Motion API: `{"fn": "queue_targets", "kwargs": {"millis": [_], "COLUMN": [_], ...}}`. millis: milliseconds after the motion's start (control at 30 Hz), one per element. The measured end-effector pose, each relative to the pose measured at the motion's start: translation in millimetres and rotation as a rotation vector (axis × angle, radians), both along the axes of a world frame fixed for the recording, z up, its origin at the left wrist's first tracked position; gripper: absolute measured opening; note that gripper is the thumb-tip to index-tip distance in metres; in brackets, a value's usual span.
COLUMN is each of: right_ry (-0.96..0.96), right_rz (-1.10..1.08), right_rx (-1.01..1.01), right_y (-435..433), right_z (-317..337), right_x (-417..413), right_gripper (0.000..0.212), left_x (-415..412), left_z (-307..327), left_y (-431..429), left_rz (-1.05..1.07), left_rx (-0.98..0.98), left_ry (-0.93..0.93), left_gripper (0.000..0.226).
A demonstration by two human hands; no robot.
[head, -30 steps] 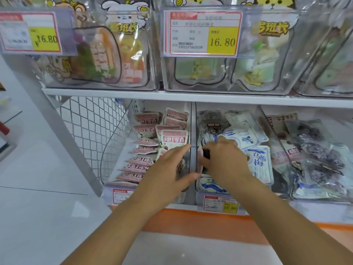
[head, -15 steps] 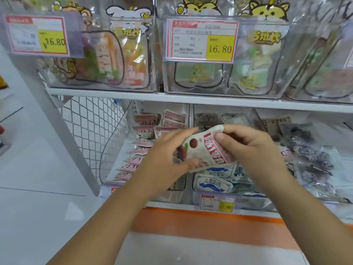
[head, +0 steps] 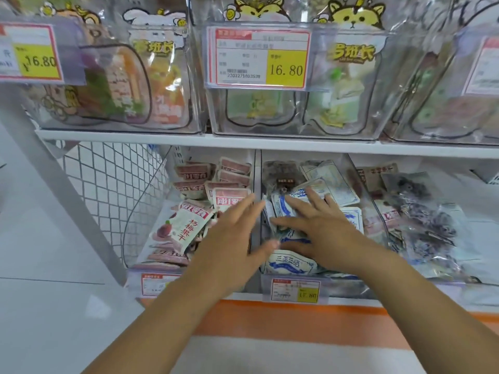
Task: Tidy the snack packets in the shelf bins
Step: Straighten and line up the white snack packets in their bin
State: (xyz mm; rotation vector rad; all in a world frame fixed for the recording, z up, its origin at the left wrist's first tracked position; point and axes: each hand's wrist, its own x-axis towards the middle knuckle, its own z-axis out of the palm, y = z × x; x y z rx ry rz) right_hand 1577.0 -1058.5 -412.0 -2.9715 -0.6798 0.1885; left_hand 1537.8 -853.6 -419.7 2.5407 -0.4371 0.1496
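Pink packet [head: 179, 228] now in left bin, apparently loose; both hands' [head: 229, 238] grip open, empty.

bins [head: 256, 190]: clear hard plastic, pretty shiny, glare all over the fronts
pink packets [head: 180, 227]: glossy plastic film, a bit crinkly
blue-white packets [head: 290, 264]: same slick film, smooth
dark packets [head: 421, 214]: see-through crinkled plastic
price tags [head: 260, 59]: matt paper behind clear plastic holders
side mesh [head: 113, 179]: white coated metal wire
shelf [head: 270, 143]: smooth white, looks like painted metal
floor [head: 40, 306]: glossy pale tiles
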Motion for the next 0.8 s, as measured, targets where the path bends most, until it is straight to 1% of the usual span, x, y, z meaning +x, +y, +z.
{"fn": "queue_targets", "kwargs": {"millis": [67,133,167,200,233,267,300,333,367,400,433,500,533,567,633,667,733,800], "right_ry": [-0.002,0.035,0.003,-0.083,-0.211,-0.318,-0.346,-0.304,-0.22,-0.15,-0.133,-0.211,-0.247,-0.284,-0.372,-0.407,-0.435,-0.48], "right_rz": [-0.039,-0.098,-0.119,-0.145,-0.165,-0.177,-0.194,-0.213,-0.241,-0.267,-0.294,-0.314,-0.296,-0.258,-0.161,-0.148,-0.227,-0.355], "right_rx": [-0.099,-0.139,-0.087,0.03,0.162,0.234,0.242,0.217,0.177,0.15,0.145,0.168,0.193,0.227,0.292,0.34,0.473,0.585], "right_y": [0.0,-7.6,-10.1,-10.2,-6.7,-1.3,5.5,11.8,17.7,22.1,24.8,26.5,26.3,24.1,14.8,8.1,-10.8,-36.2], "right_z": [4.2,16.4,23.5,28.4,29.8,27.6,23.2,16.9,10.9,4.8,-0.5,-3.9,-3.4,-2.0,5.1,10.6,21.5,30.2], "right_x": [1.2,3.2,4.7,8.8,16.2,27.2,41.7,56.8,70.4,82.2,91.1,97.5,92.9,83.9,56.9,39.5,3.5,-22.2], "right_gripper": [0.051,0.045,0.039,0.033,0.029,0.031,0.039,0.05,0.06,0.065,0.061,0.04,0.032,0.028,0.029,0.03,0.03,0.029], "left_x": [1.9,6.5,8.3,9.7,10.8,11.2,11.3,12.1,13.1,14.0,14.6,14.9,15.2,15.8,17.2,17.8,16.6,13.7], "left_z": [-6.7,-10.2,-10.7,-11.5,-11.9,-12.0,-11.9,-11.6,-11.0,-10.5,-10.2,-10.2,-10.2,-9.5,-7.2,-5.5,-3.3,-3.2], "left_y": [-2.2,3.3,5.9,8.2,9.5,9.4,8.6,7.8,7.0,6.4,6.2,6.0,5.9,5.6,3.8,1.6,-5.4,-13.1], "left_rz": [-0.022,-0.027,-0.03,-0.037,-0.041,-0.043,-0.044,-0.044,-0.042,-0.039,-0.036,-0.032,-0.027,-0.021,-0.002,0.004,-0.004,-0.023], "left_rx": [0.023,0.016,0.02,0.026,0.025,0.018,0.009,0.002,-0.006,-0.017,-0.027,-0.041,-0.045,-0.046,-0.047,-0.046,-0.027,0.004], "left_ry": [0.003,-0.032,-0.041,-0.046,-0.047,-0.043,-0.04,-0.045,-0.051,-0.053,-0.049,-0.037,-0.031,-0.028,-0.036,-0.048,-0.073,-0.091], "left_gripper": [0.07,0.069,0.07,0.07,0.071,0.07,0.07,0.069,0.069,0.068,0.068,0.067,0.066,0.066,0.068,0.069,0.069,0.068]}}
